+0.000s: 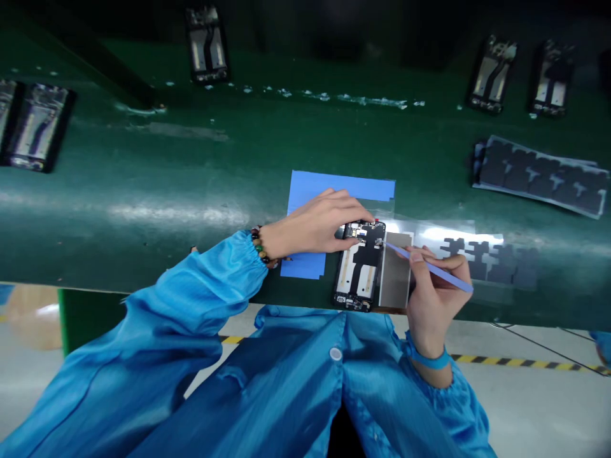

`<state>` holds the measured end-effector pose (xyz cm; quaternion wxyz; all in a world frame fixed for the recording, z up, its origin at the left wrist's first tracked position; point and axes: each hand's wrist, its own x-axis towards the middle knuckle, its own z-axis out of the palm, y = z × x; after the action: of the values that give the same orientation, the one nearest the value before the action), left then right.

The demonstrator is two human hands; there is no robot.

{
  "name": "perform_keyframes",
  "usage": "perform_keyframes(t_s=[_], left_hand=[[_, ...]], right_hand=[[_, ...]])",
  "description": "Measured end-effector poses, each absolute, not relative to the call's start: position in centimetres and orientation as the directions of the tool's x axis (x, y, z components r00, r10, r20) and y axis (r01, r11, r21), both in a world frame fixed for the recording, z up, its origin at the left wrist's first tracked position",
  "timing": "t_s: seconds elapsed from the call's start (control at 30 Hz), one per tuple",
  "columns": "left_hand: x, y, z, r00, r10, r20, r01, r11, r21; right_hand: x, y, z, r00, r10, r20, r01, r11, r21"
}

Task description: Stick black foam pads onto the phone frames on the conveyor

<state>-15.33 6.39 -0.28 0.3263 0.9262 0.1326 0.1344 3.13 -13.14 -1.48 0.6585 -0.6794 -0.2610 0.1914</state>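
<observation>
An opened phone lies on the green table near its front edge, its black sticker and circuit parts showing. My left hand reaches over its upper left part, thumb and fingers closed round the phone's top and left side. In my right hand is a thin purple tool, held like a pen, its tip at the phone's upper right edge. Blue sheets lie under and behind my left hand. Right of the phone is a grey rectangular sheet, partly under the tool.
Clear film with dark die-cut stickers lies at the right, with a stack of sticker sheets behind. More opened phones stand at the far left, back centre and back right. A dark post rises at the back left.
</observation>
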Motion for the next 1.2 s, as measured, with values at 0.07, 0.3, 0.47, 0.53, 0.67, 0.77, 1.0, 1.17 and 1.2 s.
perform_keyframes(t_s=[0.07, 0.3, 0.47, 0.53, 0.67, 0.77, 1.0, 1.17, 1.2], left_hand=[[-15.3, 6.4, -0.3, 0.928, 0.332, 0.168, 0.154, -0.754, 0.638], [-15.3, 6.5, -0.6, 0.926, 0.334, 0.177, 0.151, -0.758, 0.635], [-15.3, 6.4, -0.7, 0.924, 0.344, 0.167, 0.170, -0.761, 0.626], [-15.3, 6.4, -0.8, 0.925, 0.342, 0.167, 0.167, -0.760, 0.628], [-15.3, 6.4, -0.9, 0.924, 0.340, 0.173, 0.164, -0.763, 0.625], [-15.3, 6.4, -0.8, 0.923, 0.346, 0.168, 0.170, -0.760, 0.628], [-15.3, 6.4, -0.9, 0.927, 0.343, 0.153, 0.174, -0.754, 0.634], [-15.3, 6.4, -0.9, 0.925, 0.345, 0.159, 0.173, -0.755, 0.632], [-15.3, 6.4, -0.9, 0.926, 0.344, 0.159, 0.172, -0.756, 0.632]], right_hand=[[3.7, -13.1, -1.4, 0.760, 0.646, 0.074, 0.113, -0.019, -0.993], [4.5, -11.9, -0.3, 0.677, 0.736, -0.031, -0.004, -0.038, -0.999], [4.2, -11.9, 0.4, 0.755, 0.656, 0.000, -0.054, 0.063, -0.997], [3.7, -12.2, 0.3, 0.764, 0.645, 0.003, -0.032, 0.043, -0.999], [3.2, -12.3, -0.3, 0.747, 0.664, -0.001, -0.017, 0.017, -1.000], [3.3, -12.1, -0.7, 0.746, 0.665, 0.029, 0.006, 0.037, -0.999], [3.5, -11.7, -1.2, 0.736, 0.677, 0.016, 0.001, 0.023, -1.000], [3.4, -11.8, -1.1, 0.737, 0.675, 0.018, 0.021, 0.004, -1.000], [3.5, -11.8, -1.1, 0.739, 0.673, 0.018, 0.023, 0.002, -1.000]])
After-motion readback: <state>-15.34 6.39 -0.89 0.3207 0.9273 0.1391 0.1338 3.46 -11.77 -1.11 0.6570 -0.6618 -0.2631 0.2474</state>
